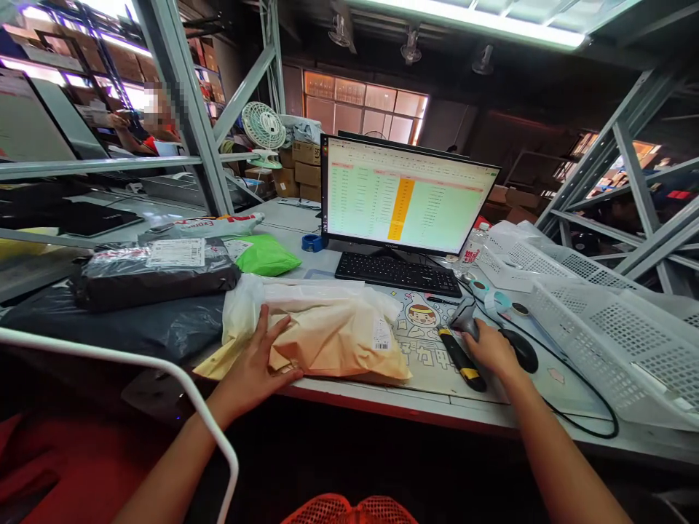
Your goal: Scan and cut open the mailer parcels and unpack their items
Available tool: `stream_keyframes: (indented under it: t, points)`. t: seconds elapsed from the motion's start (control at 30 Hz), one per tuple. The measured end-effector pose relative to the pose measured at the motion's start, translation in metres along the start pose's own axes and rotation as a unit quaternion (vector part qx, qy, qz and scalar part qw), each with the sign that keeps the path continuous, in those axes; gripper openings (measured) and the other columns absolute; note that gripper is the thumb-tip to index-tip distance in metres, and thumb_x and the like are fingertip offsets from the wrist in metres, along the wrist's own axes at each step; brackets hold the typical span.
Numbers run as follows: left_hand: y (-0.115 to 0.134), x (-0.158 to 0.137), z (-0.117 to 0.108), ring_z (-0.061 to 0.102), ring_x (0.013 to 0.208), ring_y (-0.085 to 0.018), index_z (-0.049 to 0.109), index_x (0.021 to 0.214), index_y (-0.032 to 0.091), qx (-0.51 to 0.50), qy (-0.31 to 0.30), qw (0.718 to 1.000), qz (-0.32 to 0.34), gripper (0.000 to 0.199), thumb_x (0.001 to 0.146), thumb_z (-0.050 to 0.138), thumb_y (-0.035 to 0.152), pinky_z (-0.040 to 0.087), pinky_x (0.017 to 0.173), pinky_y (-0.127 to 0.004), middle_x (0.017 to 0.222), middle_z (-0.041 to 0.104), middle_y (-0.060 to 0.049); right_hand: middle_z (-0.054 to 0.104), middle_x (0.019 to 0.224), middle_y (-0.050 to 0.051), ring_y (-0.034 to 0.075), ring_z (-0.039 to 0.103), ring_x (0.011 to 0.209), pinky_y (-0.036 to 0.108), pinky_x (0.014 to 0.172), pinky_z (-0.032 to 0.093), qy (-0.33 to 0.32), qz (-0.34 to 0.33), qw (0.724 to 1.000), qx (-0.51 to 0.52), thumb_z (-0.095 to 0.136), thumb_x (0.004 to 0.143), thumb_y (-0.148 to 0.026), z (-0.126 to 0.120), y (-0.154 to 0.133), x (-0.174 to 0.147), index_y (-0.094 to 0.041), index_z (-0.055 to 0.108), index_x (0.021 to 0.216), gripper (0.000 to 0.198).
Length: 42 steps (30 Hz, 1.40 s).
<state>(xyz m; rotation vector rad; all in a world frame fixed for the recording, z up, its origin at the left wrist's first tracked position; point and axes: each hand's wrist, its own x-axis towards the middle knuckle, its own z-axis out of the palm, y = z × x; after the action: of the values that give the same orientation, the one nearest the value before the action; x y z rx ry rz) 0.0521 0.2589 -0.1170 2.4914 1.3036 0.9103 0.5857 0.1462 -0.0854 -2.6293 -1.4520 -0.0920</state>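
Note:
A pale yellow plastic mailer bag (333, 327) with a small white barcode label (381, 335) lies across the front of the desk. My left hand (265, 356) rests on its left part, fingers spread and thumb along the front edge. At the right, my right hand (494, 349) is closed around a grey handheld barcode scanner (464, 318), whose grip is mostly hidden by the fingers. Beside this hand lie a black-and-yellow utility knife (461, 360) and a black mouse (520, 351).
Behind the bag stand a black keyboard (398, 274) and a monitor (407, 200). Dark wrapped parcels (156, 273) and a green bag (267, 255) lie left. White perforated baskets (617, 342) and a looping black cable (593, 386) occupy the right. A person (158, 124) is behind the shelving.

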Motion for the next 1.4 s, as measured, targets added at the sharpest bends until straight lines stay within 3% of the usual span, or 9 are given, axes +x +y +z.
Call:
stream_keyframes:
  t: [0.17,0.3,0.4,0.5,0.7,0.9,1.1,1.23,1.4]
  points:
    - [0.002,-0.002,0.014,0.037,0.156,-0.047,0.036,0.166,0.028,0.016,0.027,0.998,-0.051,0.091,0.090,0.071,0.064,0.053,0.114,-0.058,0.181,0.001,-0.016,0.059,0.150,0.024,0.037,0.056,0.140,0.048,0.117,0.045,0.086,-0.054,0.994,0.042,0.042,0.107,-0.037,-0.037,-0.044,0.051,-0.007,0.054,0.152,0.056]
    - [0.002,0.002,0.014,0.040,0.154,-0.049,0.035,0.167,0.028,0.025,0.032,0.995,-0.087,0.092,0.090,0.067,0.067,0.055,0.108,-0.060,0.179,0.012,-0.018,0.061,0.151,0.017,0.031,0.056,0.138,0.041,0.119,0.043,-0.012,-0.107,0.993,0.043,0.056,0.097,-0.023,-0.025,-0.101,0.096,-0.014,0.062,0.147,0.051]
    - [-0.001,0.002,0.014,0.045,0.152,-0.048,0.031,0.169,0.028,0.015,0.034,0.994,-0.098,0.095,0.091,0.066,0.067,0.053,0.111,-0.061,0.178,0.018,-0.020,0.053,0.159,0.019,0.033,0.047,0.147,0.048,0.122,0.039,-0.023,-0.095,0.994,0.040,0.056,0.093,-0.016,-0.006,-0.124,0.112,-0.014,0.060,0.151,0.058]
    - [-0.005,0.001,0.016,0.042,0.154,-0.047,0.031,0.169,0.027,0.011,0.045,0.995,-0.090,0.093,0.092,0.064,0.067,0.048,0.116,-0.062,0.176,0.024,-0.021,0.038,0.171,0.017,0.034,0.029,0.159,0.055,0.127,0.031,-0.019,-0.084,0.996,0.036,0.051,0.094,-0.011,0.006,-0.127,0.118,-0.016,0.059,0.152,0.059]
    - [-0.004,0.002,0.018,0.035,0.159,-0.043,0.038,0.166,0.026,-0.012,0.069,0.995,-0.067,0.084,0.095,0.064,0.063,0.040,0.123,-0.061,0.175,0.027,-0.019,0.033,0.174,0.015,0.036,0.025,0.162,0.060,0.128,0.029,-0.028,-0.093,0.994,0.039,0.050,0.096,-0.013,0.000,-0.126,0.120,-0.014,0.066,0.146,0.053]
    - [0.004,0.004,0.015,0.041,0.156,-0.040,0.042,0.163,0.027,-0.035,0.082,0.994,-0.059,0.075,0.096,0.063,0.056,0.041,0.124,-0.059,0.172,0.033,-0.017,0.034,0.174,0.011,0.027,0.026,0.162,0.043,0.132,0.027,0.034,-0.153,0.985,0.066,0.039,0.105,-0.028,-0.027,-0.145,0.117,-0.016,0.054,0.158,0.056]
    - [0.005,0.004,0.015,0.039,0.157,-0.039,0.042,0.163,0.026,-0.035,0.095,0.994,-0.049,0.075,0.097,0.063,0.054,0.040,0.126,-0.058,0.171,0.035,-0.016,0.042,0.168,0.019,0.037,0.029,0.160,0.058,0.127,0.031,-0.024,-0.070,0.995,0.072,0.047,0.095,-0.012,-0.008,-0.127,0.118,-0.012,0.056,0.155,0.061]
    - [0.003,0.004,0.016,0.040,0.156,-0.038,0.043,0.162,0.027,-0.019,0.088,0.994,-0.054,0.075,0.097,0.062,0.058,0.041,0.125,-0.057,0.169,0.040,-0.015,0.021,0.179,0.014,0.035,0.010,0.166,0.063,0.131,0.021,-0.026,-0.051,0.995,0.083,0.047,0.097,-0.009,0.008,-0.123,0.114,-0.018,0.043,0.164,0.068]
    - [0.004,0.006,0.014,0.043,0.155,-0.037,0.047,0.159,0.024,-0.044,0.102,0.993,-0.051,0.070,0.098,0.060,0.056,0.041,0.125,-0.057,0.168,0.041,-0.017,0.021,0.178,0.018,0.043,0.007,0.166,0.072,0.129,0.012,-0.052,-0.070,0.989,0.119,0.062,0.094,-0.014,-0.007,-0.137,0.110,-0.015,0.061,0.150,0.056]
